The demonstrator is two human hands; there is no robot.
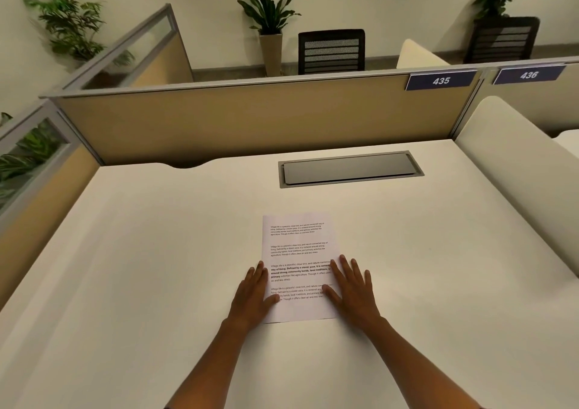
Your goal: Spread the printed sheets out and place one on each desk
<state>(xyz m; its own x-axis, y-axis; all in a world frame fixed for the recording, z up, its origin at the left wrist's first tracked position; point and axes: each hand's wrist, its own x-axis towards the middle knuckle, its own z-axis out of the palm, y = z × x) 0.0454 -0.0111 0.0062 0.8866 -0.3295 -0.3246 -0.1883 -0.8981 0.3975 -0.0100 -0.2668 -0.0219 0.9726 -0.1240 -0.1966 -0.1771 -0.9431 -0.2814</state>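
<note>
A white printed sheet (297, 252) with several blocks of black text lies flat on the white desk (150, 252), a little right of its middle. My left hand (255, 292) rests palm down on the sheet's lower left edge, fingers together and extended. My right hand (352, 289) lies flat on the sheet's lower right edge, fingers slightly apart. Neither hand grips the paper. Whether more sheets lie under this one I cannot tell.
A grey cable hatch (349, 169) is set into the desk behind the sheet. Tan partitions (235, 117) wall the back and left; signs read 435 (441, 80) and 436 (529, 75). A white divider (507, 145) rises at right. Chairs and plants stand beyond.
</note>
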